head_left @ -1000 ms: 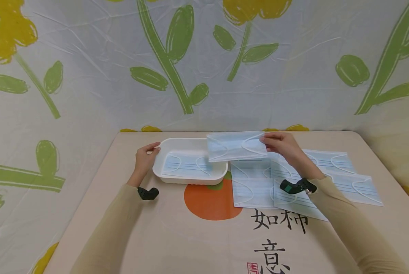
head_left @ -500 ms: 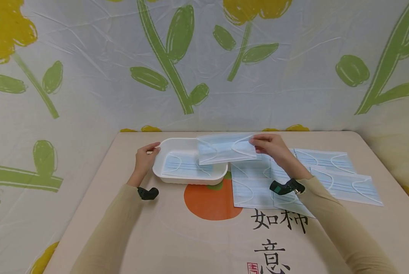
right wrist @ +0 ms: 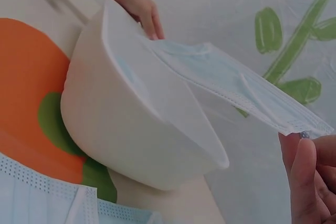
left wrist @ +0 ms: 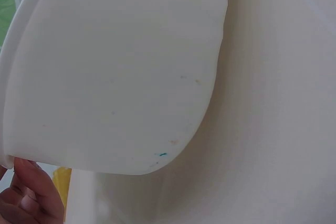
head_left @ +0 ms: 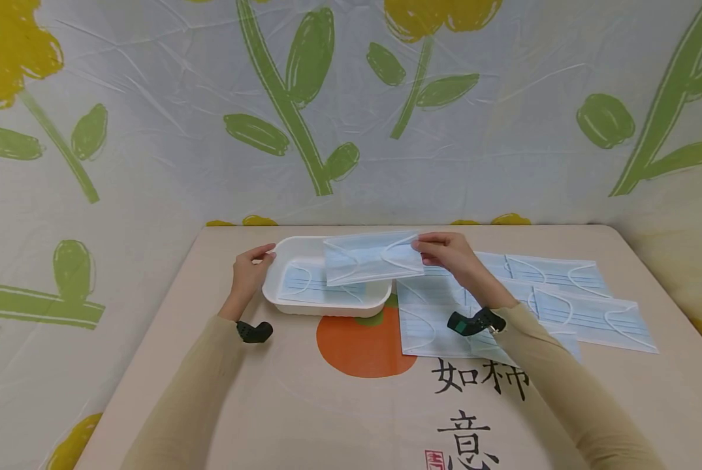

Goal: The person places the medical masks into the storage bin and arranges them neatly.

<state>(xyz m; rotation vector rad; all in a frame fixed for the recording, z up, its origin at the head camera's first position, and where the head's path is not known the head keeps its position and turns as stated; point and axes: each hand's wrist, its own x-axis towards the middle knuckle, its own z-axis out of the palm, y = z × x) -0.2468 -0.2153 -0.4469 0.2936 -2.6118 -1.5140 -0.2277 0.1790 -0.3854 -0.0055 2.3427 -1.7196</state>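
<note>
My right hand [head_left: 447, 253] pinches a pale blue face mask [head_left: 373, 257] by its right end, between thumb and fingers. The mask stretches out to the left, over the right part of a white plastic tub [head_left: 273, 291]. Another face mask [head_left: 296, 283] lies flat inside the tub, partly hidden under the held one. At the tub's left end, my left hand [head_left: 249, 274] grips the rim with thumb and fingers. The right wrist view shows the held mask [right wrist: 231, 82] edge-on above the tub's opening. In the left wrist view the tub's outer wall [left wrist: 115, 66] fills much of the frame.
Several face masks [head_left: 433, 326] lie overlapping on the table to the right of the tub, partly under my right forearm. The table [head_left: 303, 418] bears a printed orange fruit [head_left: 356, 346] and black characters. A flowered cloth [head_left: 174, 130] hangs behind the table.
My right hand has moved left with the pinched mask, which now overlaps more of the tub. My left hand has stayed on the tub's rim.
</note>
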